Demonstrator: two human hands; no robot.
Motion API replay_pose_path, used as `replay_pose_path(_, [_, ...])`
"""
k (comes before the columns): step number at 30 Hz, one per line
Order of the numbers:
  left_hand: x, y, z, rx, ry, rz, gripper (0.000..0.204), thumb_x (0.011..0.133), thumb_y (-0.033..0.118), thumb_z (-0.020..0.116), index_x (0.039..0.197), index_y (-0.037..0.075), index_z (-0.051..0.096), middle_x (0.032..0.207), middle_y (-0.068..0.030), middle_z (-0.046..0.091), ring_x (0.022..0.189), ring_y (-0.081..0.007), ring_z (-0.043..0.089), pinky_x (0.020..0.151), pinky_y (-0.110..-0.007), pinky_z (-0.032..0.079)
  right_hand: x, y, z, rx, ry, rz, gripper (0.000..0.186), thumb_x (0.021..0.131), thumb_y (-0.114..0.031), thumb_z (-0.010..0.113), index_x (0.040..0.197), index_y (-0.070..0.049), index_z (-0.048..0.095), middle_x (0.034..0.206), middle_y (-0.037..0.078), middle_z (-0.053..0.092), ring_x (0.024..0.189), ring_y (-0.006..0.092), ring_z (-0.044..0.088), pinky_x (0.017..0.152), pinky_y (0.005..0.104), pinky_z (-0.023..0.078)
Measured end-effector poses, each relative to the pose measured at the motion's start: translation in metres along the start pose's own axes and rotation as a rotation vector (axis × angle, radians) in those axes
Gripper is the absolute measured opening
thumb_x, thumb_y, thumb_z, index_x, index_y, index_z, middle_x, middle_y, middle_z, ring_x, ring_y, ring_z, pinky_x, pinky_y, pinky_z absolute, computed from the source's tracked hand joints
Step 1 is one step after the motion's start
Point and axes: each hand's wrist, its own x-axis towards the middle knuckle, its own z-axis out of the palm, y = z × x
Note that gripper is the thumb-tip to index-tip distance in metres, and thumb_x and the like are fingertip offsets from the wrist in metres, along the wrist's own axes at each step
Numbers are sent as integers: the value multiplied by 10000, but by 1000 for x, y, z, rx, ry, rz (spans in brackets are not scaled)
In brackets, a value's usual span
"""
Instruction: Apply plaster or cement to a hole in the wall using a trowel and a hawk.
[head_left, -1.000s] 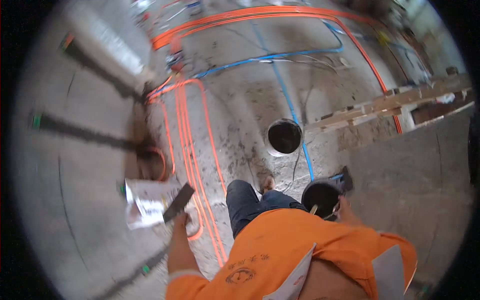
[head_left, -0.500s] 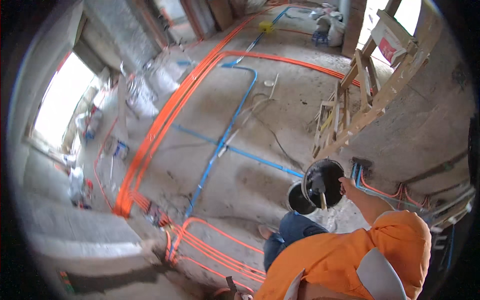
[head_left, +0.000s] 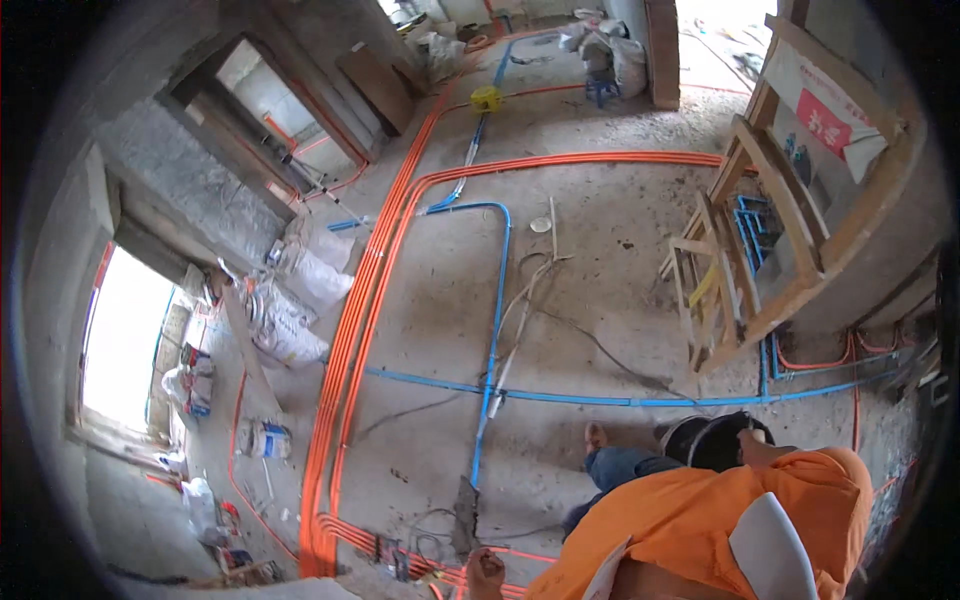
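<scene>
At the lower middle my left hand (head_left: 486,568) is closed. A flat, mortar-grey trowel (head_left: 466,512) points up and away from it; its handle is hidden in the fingers. On the right, my right hand (head_left: 754,446) grips a black bucket (head_left: 722,442) at its rim, close to my orange-sleeved arm. Another dark bucket (head_left: 684,438) shows partly just left of it, next to my jeans leg (head_left: 630,464). The inside of the held bucket is mostly dark.
Orange conduits (head_left: 345,370) run along the concrete floor, crossed by blue pipes (head_left: 560,398). A wooden frame ladder (head_left: 745,260) leans at the right. White sacks (head_left: 292,335) lie by the left wall, and a yellow box (head_left: 486,98) sits farther back.
My view has swung, showing more of the far room. The held bucket now sits lower and farther right, nearer my body. My left hand has come farther into view with the trowel.
</scene>
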Motion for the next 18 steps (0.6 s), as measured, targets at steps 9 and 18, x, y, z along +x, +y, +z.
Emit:
replay_pose_path(9, [114,92,161,698,48,38,249,740,120,551,518,102,439,455,14,393,422,-143,432,497,-272,451,-34,-80,22,652,-25,334,198,746,-161,539,599,-84,430,464,29,337,344,184,330,328,330,281])
replay_pose_path(18, [281,206,470,2170,-646,787,319,742,174,558,501,142,352,455,-3,390,415,-163,439,439,-292,431,-46,-166,138,1042,173,541,226,742,-149,553,584,-101,398,503,28,344,368,164,332,345,320,297])
